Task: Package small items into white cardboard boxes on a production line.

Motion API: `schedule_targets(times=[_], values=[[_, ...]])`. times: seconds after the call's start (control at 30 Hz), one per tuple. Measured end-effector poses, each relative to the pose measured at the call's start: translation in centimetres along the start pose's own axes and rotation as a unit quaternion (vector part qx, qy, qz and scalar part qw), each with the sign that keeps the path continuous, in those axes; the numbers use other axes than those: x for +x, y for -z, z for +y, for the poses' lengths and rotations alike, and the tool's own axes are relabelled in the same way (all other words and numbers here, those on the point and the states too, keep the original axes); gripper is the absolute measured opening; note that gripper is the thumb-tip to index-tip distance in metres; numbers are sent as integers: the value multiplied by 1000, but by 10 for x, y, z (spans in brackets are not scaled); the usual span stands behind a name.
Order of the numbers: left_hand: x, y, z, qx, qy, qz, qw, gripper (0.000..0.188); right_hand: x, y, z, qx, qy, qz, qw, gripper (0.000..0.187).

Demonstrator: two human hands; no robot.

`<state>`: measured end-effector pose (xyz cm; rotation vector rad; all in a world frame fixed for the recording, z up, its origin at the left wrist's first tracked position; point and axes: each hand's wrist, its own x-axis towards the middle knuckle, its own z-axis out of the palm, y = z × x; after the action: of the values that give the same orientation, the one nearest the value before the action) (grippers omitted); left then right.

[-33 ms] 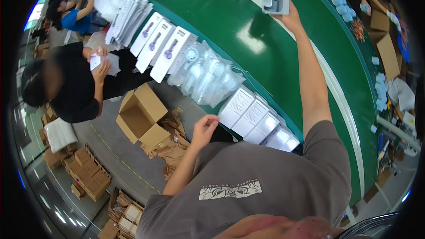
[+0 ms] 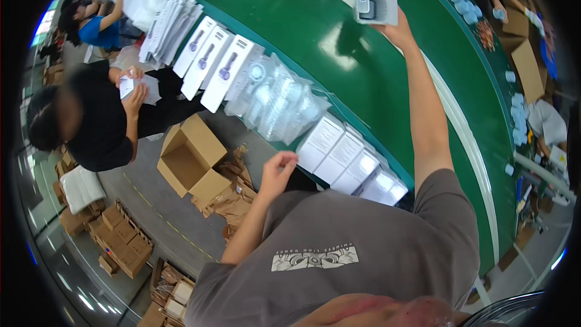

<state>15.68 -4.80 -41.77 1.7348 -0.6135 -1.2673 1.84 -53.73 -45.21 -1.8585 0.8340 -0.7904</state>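
Over the glossy green conveyor belt, the right hand clasps an open white square cardboard carton; tilting could spill the grey rounded device inside; beside the belt's near edge, the left hand, loosely curled, might knock the white oblong cardboard boxes; contact is unclear.

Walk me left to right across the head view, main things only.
White piece in a co-worker's hands, open brown cardboard box, left hand, open white box in the right hand, light-blue pieces at upper right, brown carton flap.
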Motion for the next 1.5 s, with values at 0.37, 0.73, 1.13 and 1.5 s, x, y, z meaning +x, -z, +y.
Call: schedule_targets(times=[0.37, 0.73, 1.13, 1.5], values=[[31, -60, 69, 47, -185, -147, 971, 31, -183, 85, -162, -45, 101, -196, 974, 81], [-44, -149, 83, 65, -301, -345, 887, 112, -436, 67, -228, 158, -92, 29, 983, 74], [-120, -170, 17, 14, -219, -412, 884, 104, -1117, 228, 13, -271, -592, 305, 695, 39], [-201, -211, 58, 234, -260, -394, 850, 96, -1186, 241, 155, -310, -624, 116, 708, 42]])
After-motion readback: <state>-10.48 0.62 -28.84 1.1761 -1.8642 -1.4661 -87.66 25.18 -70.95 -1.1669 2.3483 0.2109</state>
